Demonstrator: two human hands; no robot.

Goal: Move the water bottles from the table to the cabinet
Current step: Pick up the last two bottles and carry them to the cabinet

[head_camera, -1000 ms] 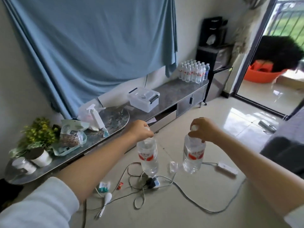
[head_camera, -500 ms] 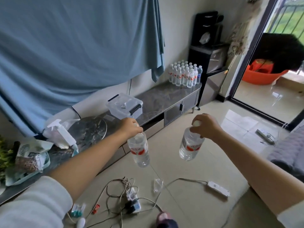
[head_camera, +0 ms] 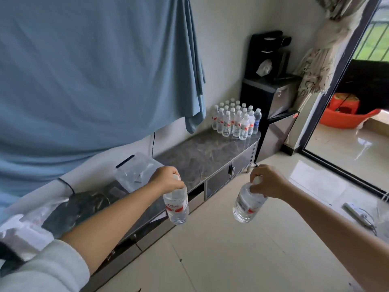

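My left hand (head_camera: 167,179) grips the white cap of a clear water bottle (head_camera: 176,206) with a red label, which hangs below it over the cabinet's front edge. My right hand (head_camera: 267,181) grips another such bottle (head_camera: 247,205) by its neck, tilted, above the tiled floor. The low grey marble-topped cabinet (head_camera: 202,154) runs along the wall ahead. At its far right end stands a cluster of several water bottles (head_camera: 235,120).
A clear plastic lidded box (head_camera: 136,172) sits on the cabinet just behind my left hand. A blue curtain (head_camera: 94,70) hangs above. A black appliance stand (head_camera: 271,98) is past the cabinet. A power strip (head_camera: 355,212) lies on the floor at right.
I have moved closer to the cabinet and turned right with both bottles still in hand. The floor cables and the round table's clutter have slid out of view at lower left.
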